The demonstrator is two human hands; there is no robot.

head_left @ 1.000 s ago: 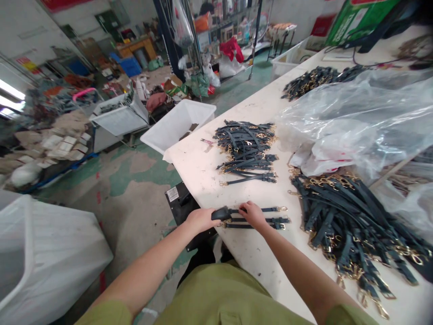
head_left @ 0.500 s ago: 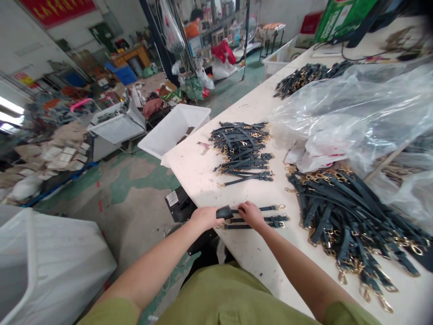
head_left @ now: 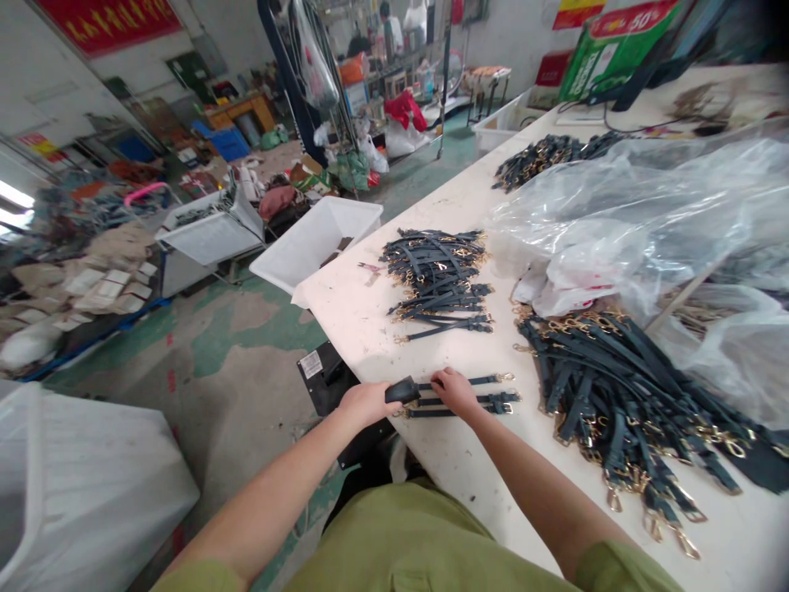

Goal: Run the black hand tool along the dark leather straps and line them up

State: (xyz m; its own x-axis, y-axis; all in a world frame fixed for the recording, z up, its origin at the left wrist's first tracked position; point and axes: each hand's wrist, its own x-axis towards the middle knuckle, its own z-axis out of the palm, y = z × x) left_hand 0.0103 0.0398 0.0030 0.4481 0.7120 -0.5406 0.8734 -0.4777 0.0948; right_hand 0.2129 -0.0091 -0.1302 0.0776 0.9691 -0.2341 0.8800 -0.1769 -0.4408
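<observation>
My left hand [head_left: 365,403] is closed around a small black block-like object [head_left: 403,390] at the table's near edge. What kind of object it is, I cannot make out. Just right of it, my right hand [head_left: 454,392] has its fingers bent together on the uppermost of a few dark straps [head_left: 491,380] laid side by side. Gold clasps show at the straps' right ends. A lower strap with a buckle [head_left: 500,408] passes beneath the right hand. The straps' middle parts are partly hidden by the hands.
Beyond my hands lies a stack of dark straps [head_left: 439,271], with small pliers [head_left: 370,268] to its left. A larger strap heap [head_left: 607,395] is on the right, beside clear plastic sheeting [head_left: 634,205]. White bins [head_left: 280,256] stand off the table's left edge.
The view has shifted slightly, so the table's contents sit a little differently in it. The black object in my left hand has tilted slightly. Both hands stay at the same straps.
</observation>
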